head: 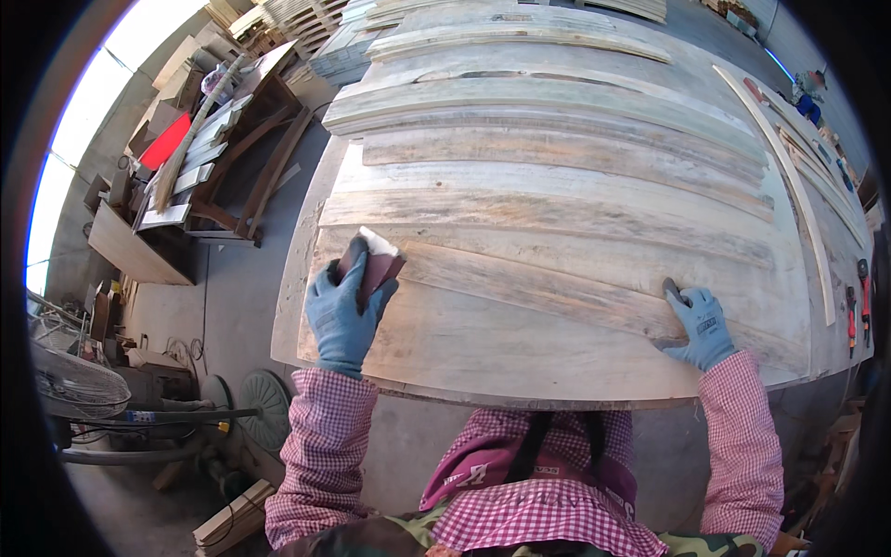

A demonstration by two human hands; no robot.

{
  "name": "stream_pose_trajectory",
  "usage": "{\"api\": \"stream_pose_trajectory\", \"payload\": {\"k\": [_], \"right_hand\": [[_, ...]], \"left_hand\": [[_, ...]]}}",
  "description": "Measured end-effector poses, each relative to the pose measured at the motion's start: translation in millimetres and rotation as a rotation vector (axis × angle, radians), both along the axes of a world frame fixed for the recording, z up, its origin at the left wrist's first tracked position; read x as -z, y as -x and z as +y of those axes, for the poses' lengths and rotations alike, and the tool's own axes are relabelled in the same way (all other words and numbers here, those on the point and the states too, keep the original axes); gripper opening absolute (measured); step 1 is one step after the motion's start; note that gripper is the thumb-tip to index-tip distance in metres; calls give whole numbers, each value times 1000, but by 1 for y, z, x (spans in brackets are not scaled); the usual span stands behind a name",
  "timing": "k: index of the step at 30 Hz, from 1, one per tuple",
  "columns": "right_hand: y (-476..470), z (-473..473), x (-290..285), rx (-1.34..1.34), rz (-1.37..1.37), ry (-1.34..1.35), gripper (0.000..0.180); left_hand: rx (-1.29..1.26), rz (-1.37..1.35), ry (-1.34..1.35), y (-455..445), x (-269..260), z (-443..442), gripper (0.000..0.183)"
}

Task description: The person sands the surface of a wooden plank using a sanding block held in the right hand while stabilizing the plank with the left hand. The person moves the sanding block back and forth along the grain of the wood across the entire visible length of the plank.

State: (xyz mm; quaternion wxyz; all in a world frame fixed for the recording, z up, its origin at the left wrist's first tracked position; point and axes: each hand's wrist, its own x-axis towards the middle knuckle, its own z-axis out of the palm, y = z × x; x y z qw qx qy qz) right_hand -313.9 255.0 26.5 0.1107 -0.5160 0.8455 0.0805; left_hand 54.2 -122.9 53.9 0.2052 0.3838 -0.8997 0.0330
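My left hand (346, 303), in a blue work glove, grips a sanding block (372, 273) with dark reddish-brown faces and a whitish top, above the left end of a wooden board. That board (536, 285) lies slantwise on the large wooden worktable (487, 348). At the board's right part, my right hand (698, 324), gloved too, rests with thumb and fingers spread across its width. Beyond it, a grey-stained board (543, 212) and several more planks (543, 97) lie roughly parallel across the table.
Red-handled tools (864, 292) and a long thin wooden strip (786, 181) lie at the right. On the left are a bench with slats, a straw broom (198, 132) and a red dustpan (166, 142); a caged fan (76, 376) stands nearer. A person (809, 94) is far off at upper right.
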Motion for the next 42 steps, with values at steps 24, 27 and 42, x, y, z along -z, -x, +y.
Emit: {"api": "stream_pose_trajectory", "payload": {"k": [24,27,42], "right_hand": [[-20,7,27,58,122,293,101],[-21,3,29,49,130,311,103],[-22,7,23,114,100,256,105]], "left_hand": [[132,-185,-233,43,13,16,69],[40,-220,162,5,25,-20,68],[475,-50,-242,89,27,23,59]]}}
